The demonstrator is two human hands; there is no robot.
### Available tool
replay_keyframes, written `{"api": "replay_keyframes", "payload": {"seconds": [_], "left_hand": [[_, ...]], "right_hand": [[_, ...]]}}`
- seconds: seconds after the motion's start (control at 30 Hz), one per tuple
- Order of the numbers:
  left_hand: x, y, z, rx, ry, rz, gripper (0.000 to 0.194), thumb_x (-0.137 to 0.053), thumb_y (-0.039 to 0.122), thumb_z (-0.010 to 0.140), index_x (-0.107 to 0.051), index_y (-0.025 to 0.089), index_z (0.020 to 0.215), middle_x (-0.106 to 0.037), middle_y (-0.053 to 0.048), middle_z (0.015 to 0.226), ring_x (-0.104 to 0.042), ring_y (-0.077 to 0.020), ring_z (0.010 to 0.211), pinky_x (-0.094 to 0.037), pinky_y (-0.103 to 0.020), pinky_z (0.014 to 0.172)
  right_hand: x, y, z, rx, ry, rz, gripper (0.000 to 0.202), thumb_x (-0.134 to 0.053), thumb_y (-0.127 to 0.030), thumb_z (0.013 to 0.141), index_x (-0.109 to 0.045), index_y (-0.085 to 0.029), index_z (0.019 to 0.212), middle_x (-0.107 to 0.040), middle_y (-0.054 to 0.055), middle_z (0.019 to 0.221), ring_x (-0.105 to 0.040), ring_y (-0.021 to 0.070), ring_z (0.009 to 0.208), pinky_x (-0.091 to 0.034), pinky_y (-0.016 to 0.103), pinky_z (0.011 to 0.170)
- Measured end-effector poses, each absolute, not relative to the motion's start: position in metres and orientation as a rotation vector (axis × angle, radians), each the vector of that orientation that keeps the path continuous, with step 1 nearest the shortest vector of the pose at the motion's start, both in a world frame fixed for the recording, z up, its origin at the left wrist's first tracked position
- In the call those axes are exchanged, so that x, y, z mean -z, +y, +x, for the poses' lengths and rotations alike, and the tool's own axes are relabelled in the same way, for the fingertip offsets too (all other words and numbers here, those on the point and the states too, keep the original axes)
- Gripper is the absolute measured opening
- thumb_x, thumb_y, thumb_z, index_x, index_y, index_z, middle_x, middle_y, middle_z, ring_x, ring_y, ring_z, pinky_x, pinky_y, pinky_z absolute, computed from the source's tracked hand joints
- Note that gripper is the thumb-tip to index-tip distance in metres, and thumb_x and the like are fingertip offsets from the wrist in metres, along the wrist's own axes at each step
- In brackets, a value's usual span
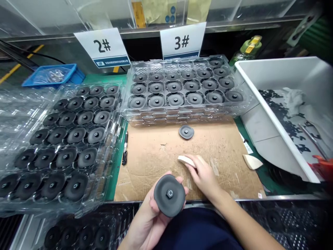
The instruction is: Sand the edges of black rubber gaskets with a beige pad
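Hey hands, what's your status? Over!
Left hand: holding round dark-grey disc. Right hand: gripping flat white piece. Possible obstacle ahead: second dark-grey disc on brown cardboard.

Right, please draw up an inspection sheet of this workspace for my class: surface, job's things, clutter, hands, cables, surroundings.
Surface: marked cardboard sheet on a green worktop.
Job's things: black disc in hand, nut at its centre; loose disc on the cardboard; clear trays of discs at left and behind.
Clutter: pen by the cardboard's left edge; pale wedge at its right.
Hands: left hand holds the black disc; right hand holds a white block.
Cables: thin black cable, upper left.
Surroundings: 2# sign, 3# sign, blue bin, white bin, bottle.
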State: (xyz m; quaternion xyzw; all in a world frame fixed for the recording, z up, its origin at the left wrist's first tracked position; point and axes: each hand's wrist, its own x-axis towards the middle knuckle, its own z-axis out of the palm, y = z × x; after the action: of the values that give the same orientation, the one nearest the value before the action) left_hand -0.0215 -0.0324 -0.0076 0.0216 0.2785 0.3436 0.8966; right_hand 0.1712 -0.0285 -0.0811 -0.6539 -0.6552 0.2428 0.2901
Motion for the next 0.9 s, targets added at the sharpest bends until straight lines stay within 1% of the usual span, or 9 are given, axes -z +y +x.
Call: {"api": "replay_keyframes", "payload": {"seconds": [0.1, 0.23, 0.3, 0.43, 0.5, 0.6, 0.7, 0.77, 0.9], "left_hand": [[0.011, -0.034, -0.022, -0.803, 0.608, 0.036, 0.051, -0.068, 0.037, 0.065, -0.058, 0.029, 0.115, -0.058, -0.007, 0.124, -0.055, -0.0273, 0.110, -0.040, -0.038, 0.097], [0.016, -0.032, -0.022, -0.877, 0.684, 0.027, 0.050, -0.068, 0.036, 0.067, -0.058, 0.029, 0.115, -0.060, -0.006, 0.122, -0.055, -0.0262, 0.111, -0.037, -0.038, 0.100], [0.015, -0.031, -0.020, -0.882, 0.715, 0.054, 0.051, -0.069, 0.036, 0.066, -0.058, 0.029, 0.115, -0.060, -0.006, 0.122, -0.056, -0.0263, 0.110, -0.041, -0.037, 0.097], [0.008, -0.030, -0.010, -0.948, 0.771, 0.157, 0.054, -0.074, 0.034, 0.060, -0.060, 0.027, 0.111, -0.064, -0.004, 0.115, -0.059, -0.0211, 0.104, -0.048, -0.026, 0.086], [0.004, -0.030, -0.006, -0.932, 0.779, 0.174, 0.049, -0.074, 0.031, 0.062, -0.062, 0.027, 0.109, -0.065, -0.003, 0.112, -0.059, -0.0203, 0.105, -0.047, -0.025, 0.089], [0.002, -0.031, -0.003, -0.968, 0.794, 0.196, 0.048, -0.074, 0.027, 0.063, -0.061, 0.032, 0.109, -0.065, 0.000, 0.113, -0.058, -0.0215, 0.106, -0.047, -0.028, 0.091], [0.000, -0.031, -0.002, -1.033, 0.774, 0.244, 0.043, -0.075, 0.028, 0.062, -0.064, 0.030, 0.103, -0.070, 0.002, 0.096, -0.064, -0.0145, 0.092, -0.050, -0.016, 0.078], [-0.002, -0.032, -0.004, -1.018, 0.732, 0.268, 0.038, -0.074, 0.030, 0.063, -0.066, 0.027, 0.100, -0.071, 0.002, 0.091, -0.065, -0.0121, 0.089, -0.050, -0.013, 0.076], [-0.005, -0.033, -0.015, -1.036, 0.723, 0.314, 0.054, -0.077, 0.029, 0.058, -0.060, 0.031, 0.109, -0.066, 0.002, 0.111, -0.061, -0.0187, 0.101, -0.048, -0.025, 0.089]], "right_hand": [[0.073, -0.031, 0.162, -0.706, -1.765, -1.636, 0.029, -0.041, -0.022, 0.091, -0.051, -0.023, 0.118, -0.061, 0.005, 0.107, -0.058, 0.0164, 0.097, -0.048, 0.029, 0.083], [0.067, -0.037, 0.156, -0.816, -1.831, -1.529, 0.024, -0.050, -0.019, 0.087, -0.060, -0.026, 0.107, -0.067, 0.000, 0.089, -0.061, 0.0145, 0.080, -0.050, 0.026, 0.072], [0.051, -0.033, 0.156, -0.810, -1.780, -1.563, 0.024, -0.049, -0.019, 0.087, -0.059, -0.024, 0.108, -0.067, 0.002, 0.090, -0.060, 0.0155, 0.081, -0.050, 0.028, 0.071], [-0.006, -0.026, 0.145, -0.674, -1.637, -1.502, 0.034, -0.045, -0.017, 0.088, -0.047, -0.022, 0.122, -0.059, 0.005, 0.112, -0.054, 0.0172, 0.099, -0.045, 0.032, 0.083], [-0.031, -0.030, 0.133, -0.585, -1.718, -1.303, 0.034, -0.044, -0.013, 0.086, -0.050, -0.016, 0.120, -0.062, 0.008, 0.104, -0.055, 0.0180, 0.091, -0.045, 0.034, 0.081], [-0.045, -0.033, 0.119, -0.674, -1.835, -1.193, 0.027, -0.044, -0.010, 0.084, -0.056, -0.013, 0.108, -0.063, 0.007, 0.084, -0.054, 0.0161, 0.073, -0.046, 0.032, 0.070], [-0.046, -0.026, 0.114, -0.622, -1.834, -1.231, 0.027, -0.043, -0.012, 0.086, -0.056, -0.011, 0.109, -0.062, 0.007, 0.084, -0.053, 0.0161, 0.072, -0.045, 0.032, 0.068], [-0.047, -0.021, 0.114, -0.525, -1.816, -1.192, 0.031, -0.042, -0.012, 0.086, -0.053, -0.009, 0.114, -0.062, 0.008, 0.085, -0.054, 0.0175, 0.076, -0.045, 0.034, 0.071], [-0.053, -0.034, 0.127, -0.751, -1.879, -1.025, 0.026, -0.045, -0.008, 0.085, -0.056, -0.012, 0.108, -0.064, 0.005, 0.082, -0.055, 0.0130, 0.073, -0.045, 0.026, 0.070]]}}
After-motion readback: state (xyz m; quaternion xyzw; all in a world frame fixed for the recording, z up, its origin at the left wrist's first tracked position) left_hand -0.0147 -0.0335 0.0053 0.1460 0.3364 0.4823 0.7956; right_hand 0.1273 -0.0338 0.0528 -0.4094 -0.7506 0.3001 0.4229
